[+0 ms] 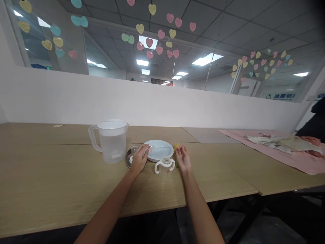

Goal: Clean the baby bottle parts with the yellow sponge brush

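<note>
My left hand (139,159) is closed above the left rim of a white plate (159,157), with a small translucent piece (152,148) at its fingertips. Its exact kind is too small to tell. Partly behind this hand are a round metal dish (127,161) and a clear dome-shaped cover (134,149). My right hand (183,158) is turned palm up, fingers loosely curled and apart, with nothing visible in it. Between the hands stands a clear baby bottle (165,167), upright and uncapped, with white side handles. A yellow and green item (175,147) is half hidden beside my right hand.
A translucent plastic pitcher (113,144) with a lid stands left of the plate. To the right, a pink cloth (281,154) bears crumpled fabric (286,143). At the far right a person in dark clothing (313,118) is partly visible. A white wall (152,105) bounds the table's back.
</note>
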